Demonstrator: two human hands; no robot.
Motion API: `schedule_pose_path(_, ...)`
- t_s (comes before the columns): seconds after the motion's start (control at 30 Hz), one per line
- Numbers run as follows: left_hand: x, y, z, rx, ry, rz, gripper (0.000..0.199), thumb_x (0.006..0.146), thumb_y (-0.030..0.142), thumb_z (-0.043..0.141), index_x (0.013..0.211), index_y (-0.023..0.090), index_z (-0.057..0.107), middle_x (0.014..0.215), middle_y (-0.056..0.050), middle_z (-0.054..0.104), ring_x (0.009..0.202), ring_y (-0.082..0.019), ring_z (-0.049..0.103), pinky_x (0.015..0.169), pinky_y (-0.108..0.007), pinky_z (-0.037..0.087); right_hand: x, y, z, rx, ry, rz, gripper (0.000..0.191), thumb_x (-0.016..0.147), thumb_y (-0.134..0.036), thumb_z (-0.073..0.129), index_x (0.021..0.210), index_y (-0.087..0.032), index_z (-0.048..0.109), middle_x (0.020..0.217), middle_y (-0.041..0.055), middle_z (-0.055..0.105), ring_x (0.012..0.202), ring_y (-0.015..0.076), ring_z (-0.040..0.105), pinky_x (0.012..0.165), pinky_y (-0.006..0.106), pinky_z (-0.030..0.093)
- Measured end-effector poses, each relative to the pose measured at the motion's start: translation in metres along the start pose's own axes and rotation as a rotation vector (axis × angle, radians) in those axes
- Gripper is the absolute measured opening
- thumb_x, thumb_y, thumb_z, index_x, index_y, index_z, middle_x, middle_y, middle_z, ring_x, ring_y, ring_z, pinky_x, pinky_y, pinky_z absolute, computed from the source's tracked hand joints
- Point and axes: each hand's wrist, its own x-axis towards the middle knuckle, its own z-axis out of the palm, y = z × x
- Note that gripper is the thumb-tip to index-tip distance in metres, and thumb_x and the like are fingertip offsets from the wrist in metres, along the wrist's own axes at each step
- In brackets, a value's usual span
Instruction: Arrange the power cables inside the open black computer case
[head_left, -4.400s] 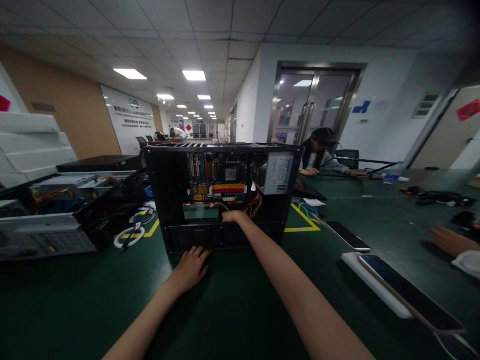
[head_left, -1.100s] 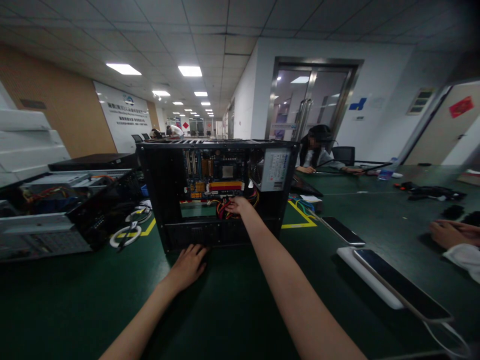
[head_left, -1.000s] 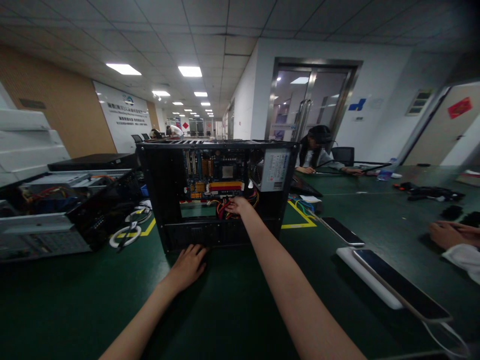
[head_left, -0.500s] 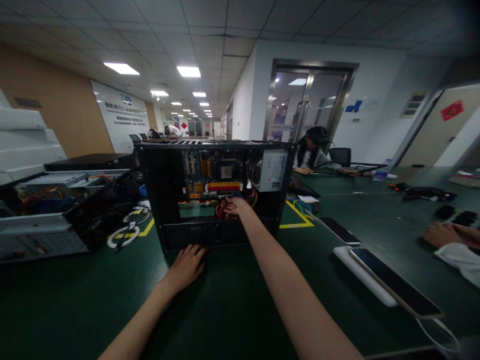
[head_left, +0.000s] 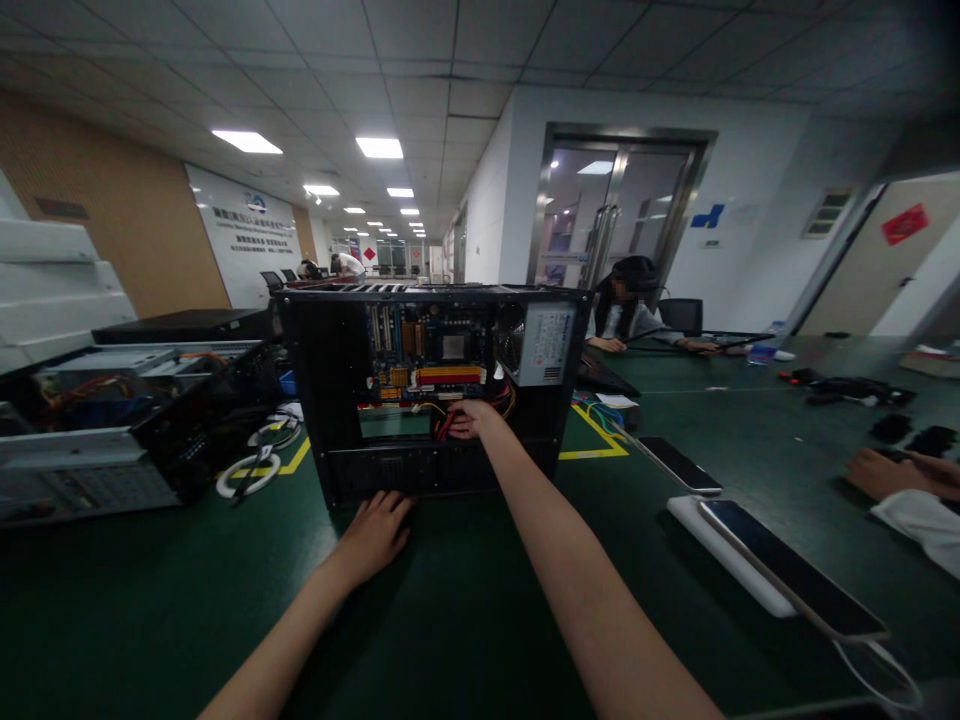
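Observation:
A black computer case [head_left: 309, 400] stands in front of me with its side open. Inside it are a motherboard [head_left: 453, 347] with yellow and red memory slots, and a silver power supply [head_left: 548, 343] at the upper right. My right hand [head_left: 469, 420] reaches into the lower part of the case, its fingers closed around a bundle of red, yellow and black power cables [head_left: 444, 424]. My left hand [head_left: 377, 535] lies on the green table at the foot of the case, fingers stretched out and near its bottom edge.
Another opened computer case [head_left: 112, 430] lies to the left, beside a coiled white cable [head_left: 247, 476]. Phones [head_left: 795, 570] and a white power bank [head_left: 727, 555] lie at the right. Another person's hands [head_left: 892, 470] rest at the far right; a person [head_left: 630, 300] sits behind.
My right hand has lowered slightly inside the case, with the cables in its fingers. The left hand stays in place.

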Motion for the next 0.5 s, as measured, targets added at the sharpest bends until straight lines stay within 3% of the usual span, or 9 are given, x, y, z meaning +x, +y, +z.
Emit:
schedule_pose_path(0.2,-0.001,0.000,-0.001,-0.001,-0.011,0.001,0.040,0.076,0.024,0.039,0.116,0.025,0.037,0.115,-0.005,0.043,0.106,-0.022,0.038,0.085,-0.037,0.033,-0.008,-0.001,-0.001,-0.112,0.156,-0.061,0.004,0.071,-0.017,0.048,0.071,-0.017,0.044,0.061,-0.0012,0.048,0.054,0.0104,0.052,0.053,0.027,0.045)
schedule_pose_path(0.4,-0.001,0.000,-0.001,0.002,0.007,0.009,0.041,0.076,0.023,0.039,0.117,0.025,0.036,0.114,-0.005,0.043,0.105,-0.022,0.038,0.085,-0.038,0.033,-0.016,-0.002,-0.001,-0.221,0.317,-0.282,0.005,0.070,-0.015,0.048,0.074,-0.017,0.045,0.053,-0.0025,0.049,0.042,0.0082,0.048,0.048,0.024,0.040)
schedule_pose_path(0.5,-0.001,0.000,-0.002,-0.009,0.003,0.006,0.041,0.076,0.023,0.039,0.117,0.025,0.036,0.115,-0.005,0.042,0.105,-0.022,0.038,0.086,-0.038,0.032,-0.022,-0.002,-0.005,-0.284,0.330,-0.370,0.002,0.070,-0.014,0.048,0.072,-0.015,0.047,0.051,-0.0023,0.050,0.036,0.0060,0.045,0.042,0.020,0.036)
